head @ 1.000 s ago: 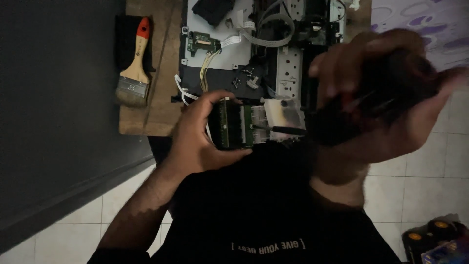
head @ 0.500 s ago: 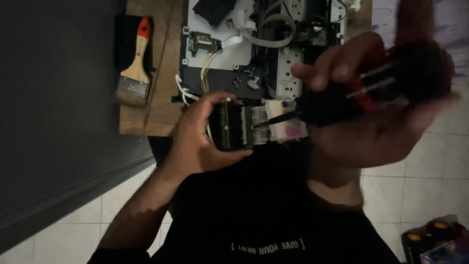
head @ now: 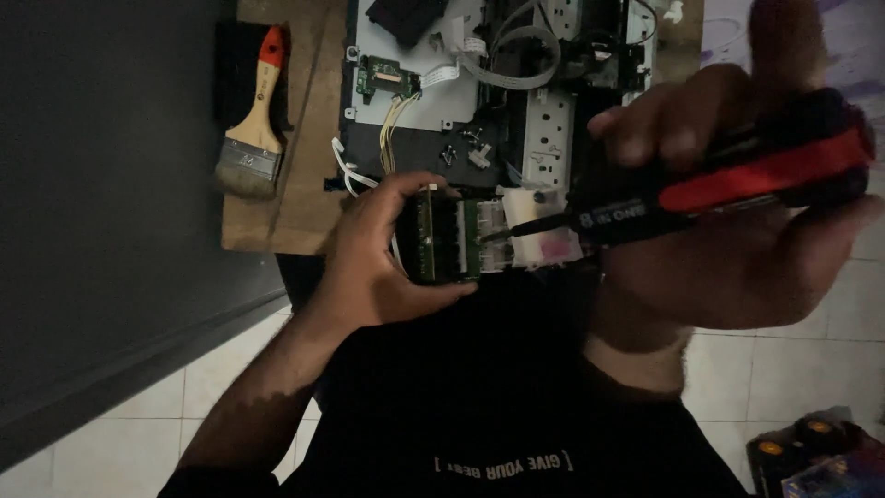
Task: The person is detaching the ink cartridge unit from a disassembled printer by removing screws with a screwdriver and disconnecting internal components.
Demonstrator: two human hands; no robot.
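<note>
- I am watching my left hand [head: 373, 267] wrapping around a small boxy printer part with a green circuit board and translucent white plastic body [head: 470, 238], thumb underneath and fingers curled over the top edge.
- That part is sitting at the middle of the view, just at 3 o'clock of the left palm, held up above my dark shirt [head: 498, 406].
- My right hand [head: 737, 221] is gripping a red-and-black-handled screwdriver [head: 728, 180], fingers closed tight round the handle, the index finger sticking up toward 12 o'clock.
- The screwdriver's dark shaft is pointing toward 9 o'clock, its tip touching the white end of the held part.
- At 12 o'clock of the hands, an opened printer chassis with grey metal plate, ribbon cables and yellow wires [head: 489, 83] is lying on a wooden board [head: 304, 175].
- At 10 o'clock, well apart from the hands, a wooden-handled paintbrush with a red tip [head: 253, 120] is resting on that board.
- Pale floor tiles [head: 784, 369] are showing at 4 o'clock.
</note>
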